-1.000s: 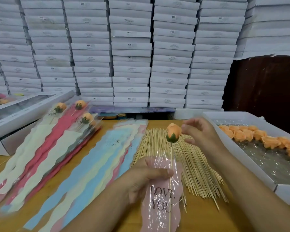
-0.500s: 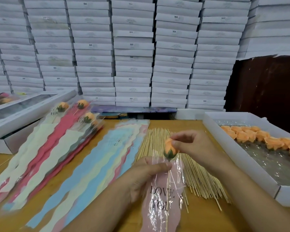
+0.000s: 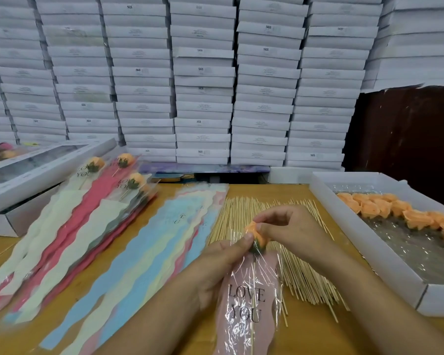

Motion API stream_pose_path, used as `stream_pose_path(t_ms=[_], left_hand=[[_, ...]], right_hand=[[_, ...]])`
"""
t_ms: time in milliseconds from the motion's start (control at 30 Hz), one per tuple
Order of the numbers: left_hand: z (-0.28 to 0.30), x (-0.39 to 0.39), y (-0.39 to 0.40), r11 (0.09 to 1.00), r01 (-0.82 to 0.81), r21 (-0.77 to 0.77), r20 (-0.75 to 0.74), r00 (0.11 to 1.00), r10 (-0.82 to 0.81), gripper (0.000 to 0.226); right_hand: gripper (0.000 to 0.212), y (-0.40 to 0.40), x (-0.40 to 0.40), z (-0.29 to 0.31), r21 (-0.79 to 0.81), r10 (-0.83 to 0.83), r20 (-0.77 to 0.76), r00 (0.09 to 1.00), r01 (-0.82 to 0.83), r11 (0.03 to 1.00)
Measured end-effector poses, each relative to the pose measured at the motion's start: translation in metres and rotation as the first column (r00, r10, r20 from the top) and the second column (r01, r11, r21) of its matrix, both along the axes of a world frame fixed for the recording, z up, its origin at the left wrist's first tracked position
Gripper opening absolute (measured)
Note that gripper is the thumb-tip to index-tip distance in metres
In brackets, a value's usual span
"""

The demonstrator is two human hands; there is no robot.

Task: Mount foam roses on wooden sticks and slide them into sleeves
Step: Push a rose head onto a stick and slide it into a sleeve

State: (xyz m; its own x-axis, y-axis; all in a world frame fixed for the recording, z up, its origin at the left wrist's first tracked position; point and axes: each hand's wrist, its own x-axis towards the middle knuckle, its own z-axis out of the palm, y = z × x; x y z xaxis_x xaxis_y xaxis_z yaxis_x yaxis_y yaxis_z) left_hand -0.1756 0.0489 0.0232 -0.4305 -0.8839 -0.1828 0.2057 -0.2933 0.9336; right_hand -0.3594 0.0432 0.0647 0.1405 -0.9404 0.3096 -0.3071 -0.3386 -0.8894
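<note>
An orange foam rose (image 3: 254, 233) on a thin wooden stick (image 3: 253, 298) sits at the mouth of a pink and clear "LOVE YOU" sleeve (image 3: 244, 308). My right hand (image 3: 290, 228) pinches the rose's top from above. My left hand (image 3: 219, 267) grips the sleeve's upper edge, thumb against the rose. The stick runs down inside the sleeve. Loose wooden sticks (image 3: 287, 257) lie in a pile under both hands. Several empty sleeves (image 3: 144, 252) fan out on the left.
A white tray (image 3: 385, 262) on the right holds several orange foam roses (image 3: 395, 212). Finished sleeved roses (image 3: 98, 190) lie at the far left beside white boxes (image 3: 31, 175). Stacked white boxes (image 3: 203, 80) form a wall behind the wooden table (image 3: 313, 334).
The rose on its stick has dropped from well above the sleeve down into its mouth. My right hand has followed it down and now pinches its top.
</note>
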Motion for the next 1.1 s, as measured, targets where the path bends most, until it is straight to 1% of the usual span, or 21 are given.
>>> stream_pose_path(t_ms=[33, 133, 167, 233, 267, 367, 467, 633, 700, 800, 833, 900, 967, 1000, 1033, 1067, 1100], left_hand=[[0.001, 0.000, 0.000, 1.000, -0.008, -0.002, -0.003, 1.000, 0.008, 0.078], [0.000, -0.001, -0.003, 0.999, -0.042, -0.001, -0.007, 0.999, 0.042, 0.072], [0.000, -0.001, -0.004, 0.999, -0.045, -0.007, -0.006, 0.999, 0.045, 0.066], [0.000, -0.002, -0.005, 0.999, -0.040, 0.021, -0.040, 0.998, 0.041, 0.047], [0.001, -0.002, -0.005, 0.999, -0.043, 0.025, -0.050, 0.998, 0.044, 0.041], [0.000, -0.002, -0.008, 0.997, -0.083, 0.005, -0.020, 0.996, 0.083, 0.045], [0.002, -0.003, -0.007, 0.996, -0.088, 0.025, -0.032, 0.996, 0.088, 0.042], [0.004, -0.002, -0.006, 0.995, -0.096, 0.039, -0.089, 0.991, 0.099, 0.042], [0.004, -0.002, -0.006, 0.995, -0.095, 0.042, -0.088, 0.991, 0.098, 0.042], [0.002, -0.002, -0.007, 0.993, -0.104, 0.054, -0.071, 0.992, 0.108, 0.053], [0.002, -0.002, -0.008, 0.993, -0.101, 0.056, -0.065, 0.992, 0.104, 0.052], [0.002, -0.001, -0.009, 0.993, -0.095, 0.066, -0.076, 0.992, 0.100, 0.044], [0.004, -0.001, -0.010, 0.984, -0.150, 0.091, -0.098, 0.982, 0.159, 0.042], [0.004, -0.001, -0.011, 0.980, -0.176, 0.088, -0.102, 0.977, 0.185, 0.041], [0.004, -0.001, -0.012, 0.979, -0.191, 0.076, -0.098, 0.975, 0.198, 0.042], [0.005, -0.002, -0.012, 0.978, -0.199, 0.064, -0.094, 0.974, 0.204, 0.043], [0.005, -0.002, -0.012, 0.977, -0.207, 0.056, -0.093, 0.973, 0.211, 0.043]], right_hand=[[0.016, 0.001, 0.001, 0.000, 0.008, 0.011, -0.012, 1.000, -0.011, 1.000], [0.015, 0.001, 0.003, 0.000, 0.033, 0.014, -0.042, 0.999, -0.013, 0.999], [0.016, 0.002, 0.004, 0.001, 0.046, 0.021, -0.047, 0.999, -0.019, 0.999], [0.019, 0.005, 0.005, 0.003, 0.062, 0.061, -0.081, 0.995, -0.056, 0.996], [0.018, 0.006, 0.005, 0.003, 0.065, 0.086, -0.105, 0.991, -0.080, 0.995], [0.011, 0.008, 0.008, 0.000, 0.096, 0.104, -0.146, 0.984, -0.091, 0.991], [0.027, 0.007, 0.009, -0.001, 0.144, 0.126, -0.142, 0.982, -0.105, 0.984], [0.033, 0.008, 0.010, 0.000, 0.203, 0.204, -0.158, 0.966, -0.170, 0.964], [0.037, 0.008, 0.008, 0.001, 0.222, 0.205, -0.158, 0.966, -0.168, 0.961], [0.041, 0.008, 0.005, 0.001, 0.265, 0.237, -0.162, 0.958, -0.189, 0.946], [0.042, 0.009, 0.005, 0.000, 0.268, 0.250, -0.161, 0.955, -0.201, 0.942], [0.049, 0.012, 0.005, -0.002, 0.203, 0.211, -0.128, 0.969, -0.182, 0.962], [0.061, 0.014, 0.005, -0.005, 0.089, 0.063, -0.059, 0.996, -0.058, 0.994], [0.068, 0.016, 0.005, -0.007, 0.078, -0.002, -0.025, 1.000, 0.004, 0.997], [0.077, 0.019, 0.005, -0.008, 0.118, -0.038, -0.001, 0.999, 0.038, 0.992], [0.084, 0.022, 0.005, -0.011, 0.202, -0.044, 0.011, 0.999, 0.041, 0.979], [0.084, 0.026, 0.006, -0.015, 0.303, -0.029, 0.016, 0.999, 0.023, 0.953]])
